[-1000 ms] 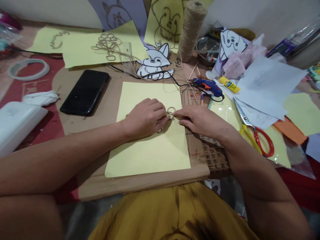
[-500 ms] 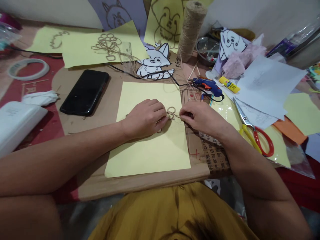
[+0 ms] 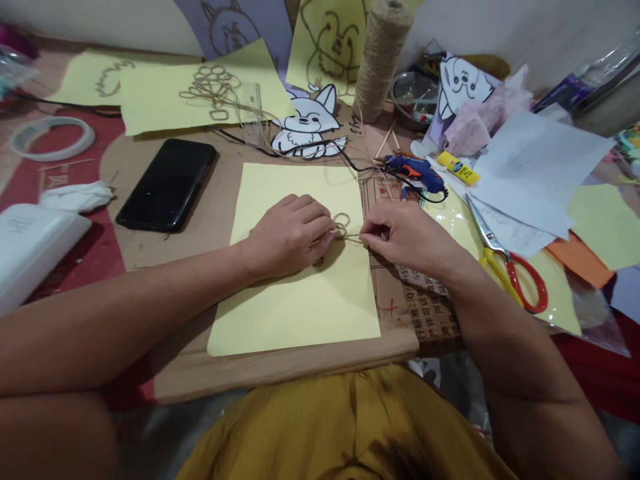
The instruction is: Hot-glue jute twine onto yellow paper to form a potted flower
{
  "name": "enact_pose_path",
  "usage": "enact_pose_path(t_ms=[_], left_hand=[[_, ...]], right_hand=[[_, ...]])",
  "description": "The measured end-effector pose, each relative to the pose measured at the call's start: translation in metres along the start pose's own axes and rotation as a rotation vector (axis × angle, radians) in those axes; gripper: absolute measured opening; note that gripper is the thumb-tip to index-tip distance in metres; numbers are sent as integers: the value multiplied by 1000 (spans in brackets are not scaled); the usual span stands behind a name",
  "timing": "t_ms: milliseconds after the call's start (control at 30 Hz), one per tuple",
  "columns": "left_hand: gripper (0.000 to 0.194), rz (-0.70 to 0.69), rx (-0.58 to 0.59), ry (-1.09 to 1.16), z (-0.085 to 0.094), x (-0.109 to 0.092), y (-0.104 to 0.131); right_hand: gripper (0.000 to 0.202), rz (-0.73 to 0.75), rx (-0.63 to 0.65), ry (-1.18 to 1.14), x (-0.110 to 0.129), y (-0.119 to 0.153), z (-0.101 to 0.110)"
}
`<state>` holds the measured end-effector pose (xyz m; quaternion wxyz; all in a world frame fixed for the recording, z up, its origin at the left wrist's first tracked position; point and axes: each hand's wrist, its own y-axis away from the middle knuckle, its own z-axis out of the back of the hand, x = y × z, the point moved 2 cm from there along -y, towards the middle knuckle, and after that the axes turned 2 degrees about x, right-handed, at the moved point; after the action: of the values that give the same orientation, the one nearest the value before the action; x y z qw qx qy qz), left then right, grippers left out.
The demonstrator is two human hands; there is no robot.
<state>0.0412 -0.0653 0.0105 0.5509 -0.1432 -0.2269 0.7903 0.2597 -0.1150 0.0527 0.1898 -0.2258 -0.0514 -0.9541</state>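
A yellow sheet of paper (image 3: pixel 300 313) lies in front of me on brown cardboard. Over its middle, my left hand (image 3: pixel 297 233) is closed, its fingertips pinching thin brown twine (image 3: pixel 342 219) that forms small loops. At the sheet's right edge my right hand (image 3: pixel 395 230) pinches the strand running out of those loops, which looks stretched straight between both hands. Part of the looped twine is hidden under my left fingers. Behind the sheet stand a paper cutout of a cartoon fox (image 3: pixel 307 123) and a tall spool of twine (image 3: pixel 383 60).
A blue glue gun (image 3: pixel 415 173), a yellow glue stick (image 3: pixel 457 168) and red-and-yellow scissors (image 3: pixel 505 260) lie at right, beside loose papers. On the left are a black phone (image 3: pixel 169 185), a tape roll (image 3: pixel 53 139) and a white box (image 3: pixel 37 250). A black cord crosses behind the sheet.
The twine between my hands has been drawn tighter, and its loops look smaller and flatter. Both hands stay in nearly the same place.
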Motion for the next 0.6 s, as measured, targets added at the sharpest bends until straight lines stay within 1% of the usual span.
enact_pose_path(t_ms=[133,167,200,233,267,333,400,433,467,500,600], left_hand=[[15,-73,-51,31,2,-1,-1],[14,-95,-53,38,3,-1,-1],[14,-116,-50,41,4,-2,-1],[14,-135,-46,42,6,-3,-1],[14,-151,-45,43,7,-5,-1],[13,-171,-29,62,11,-12,-1],[16,-165,29,104,13,-21,-1],[22,-156,80,122,13,-26,-1],[29,-147,127,130,12,-31,-1],[35,-145,180,128,12,-35,-1],[50,-136,311,107,8,-42,0]], right_hand=[[8,-9,165,-58,4,2,-3],[12,-11,185,-79,4,2,-2],[15,-20,177,-104,3,2,1],[18,-36,126,-127,0,2,4],[20,-62,35,-135,-5,1,9],[26,-132,-235,-84,-19,0,19],[26,-212,-508,59,-39,0,27],[24,-255,-586,146,-50,0,29],[27,-312,-640,229,-62,0,31],[33,-383,-656,297,-74,0,31],[47,-565,-570,354,-104,-5,26]])
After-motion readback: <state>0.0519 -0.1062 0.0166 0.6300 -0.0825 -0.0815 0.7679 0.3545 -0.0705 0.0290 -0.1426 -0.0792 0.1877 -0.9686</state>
